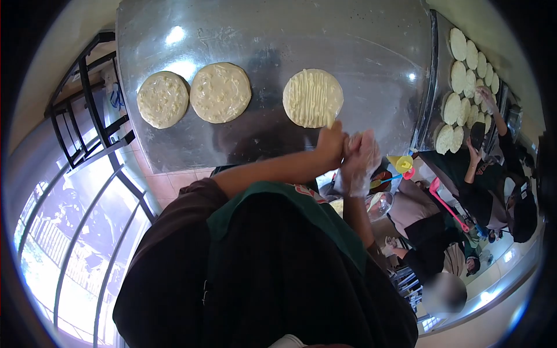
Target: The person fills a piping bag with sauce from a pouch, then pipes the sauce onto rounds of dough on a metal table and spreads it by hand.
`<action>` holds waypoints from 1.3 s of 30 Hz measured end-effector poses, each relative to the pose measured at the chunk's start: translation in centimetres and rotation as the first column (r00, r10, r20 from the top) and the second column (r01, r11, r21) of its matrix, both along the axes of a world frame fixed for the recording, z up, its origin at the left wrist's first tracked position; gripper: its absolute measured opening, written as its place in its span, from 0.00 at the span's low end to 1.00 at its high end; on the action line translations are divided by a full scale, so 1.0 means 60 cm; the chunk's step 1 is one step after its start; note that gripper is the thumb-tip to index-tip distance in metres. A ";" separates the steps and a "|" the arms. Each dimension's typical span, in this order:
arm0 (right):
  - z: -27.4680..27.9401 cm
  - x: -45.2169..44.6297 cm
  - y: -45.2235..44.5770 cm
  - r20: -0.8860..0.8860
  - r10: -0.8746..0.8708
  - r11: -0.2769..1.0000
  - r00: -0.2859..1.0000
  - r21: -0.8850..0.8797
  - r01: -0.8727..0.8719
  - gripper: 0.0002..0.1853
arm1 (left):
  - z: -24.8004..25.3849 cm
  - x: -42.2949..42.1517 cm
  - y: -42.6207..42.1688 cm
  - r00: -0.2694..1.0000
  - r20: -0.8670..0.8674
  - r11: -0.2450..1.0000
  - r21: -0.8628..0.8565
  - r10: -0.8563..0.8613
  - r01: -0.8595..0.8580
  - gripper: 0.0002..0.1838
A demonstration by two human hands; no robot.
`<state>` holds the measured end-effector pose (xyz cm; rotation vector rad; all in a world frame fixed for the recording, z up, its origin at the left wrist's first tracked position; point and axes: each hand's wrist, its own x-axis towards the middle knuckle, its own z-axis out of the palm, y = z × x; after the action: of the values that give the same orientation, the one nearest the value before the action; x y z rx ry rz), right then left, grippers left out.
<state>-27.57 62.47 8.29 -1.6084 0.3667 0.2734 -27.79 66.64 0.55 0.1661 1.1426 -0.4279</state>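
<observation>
A round flat dough disc [313, 98] lies on the metal table, covered with thin parallel lines of pale cream. At its lower edge, the pale yellow tip of a piping bag [331, 119] points at the disc. My bare left hand [331, 145] is closed around the bag just behind this tip. Close against it, my right hand [360, 159], in a clear plastic glove, is closed on the bag's upper part, which the fingers mostly hide. Farther left, two more discs [163, 100] [220, 93] lie side by side with blotchy, glossy tops.
The metal table [371, 35] spans the top. At right, a co-worker's hand [487, 98] reaches over a second table with several pale ovals [458, 43]. Another person [432, 255] is at lower right, near a yellow container [400, 163]. Black metal railing [87, 87] stands left.
</observation>
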 end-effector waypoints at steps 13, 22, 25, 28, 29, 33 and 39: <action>0.000 -0.018 -0.013 -0.094 -0.067 0.987 0.993 0.140 0.080 0.23 | -0.012 -0.033 -0.028 1.000 -0.007 1.000 -0.004 -0.001 0.000 0.18; -0.010 0.080 0.028 0.125 -0.005 1.000 0.992 0.005 0.005 0.22 | -0.030 0.077 0.016 0.974 0.226 0.999 -0.051 -0.005 0.017 0.21; -0.022 0.037 -0.009 0.097 0.028 0.987 0.995 -0.158 -0.012 0.22 | -0.009 0.035 -0.007 0.994 0.096 0.998 0.030 -0.050 0.047 0.19; 0.002 -0.004 -0.011 -0.082 -0.102 0.989 0.991 0.095 0.110 0.22 | -0.037 -0.016 -0.040 0.996 0.078 0.999 0.012 -0.046 0.045 0.18; 0.005 -0.006 -0.009 -0.082 -0.110 0.986 0.991 0.113 0.119 0.22 | -0.032 -0.013 -0.039 0.998 0.063 1.000 -0.003 -0.030 0.031 0.18; -0.004 0.040 0.002 0.081 0.008 0.979 0.997 -0.206 0.009 0.23 | -0.003 0.033 -0.016 0.995 0.098 1.000 0.005 0.001 -0.001 0.20; -0.013 0.055 0.004 0.110 -0.017 0.992 0.994 -0.123 0.030 0.24 | 0.003 0.064 0.000 0.992 0.120 0.999 0.033 -0.026 0.022 0.19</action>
<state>-24.24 62.70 7.54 -1.7325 0.3238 0.1460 -23.93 66.63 0.71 0.2300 1.0301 -0.4160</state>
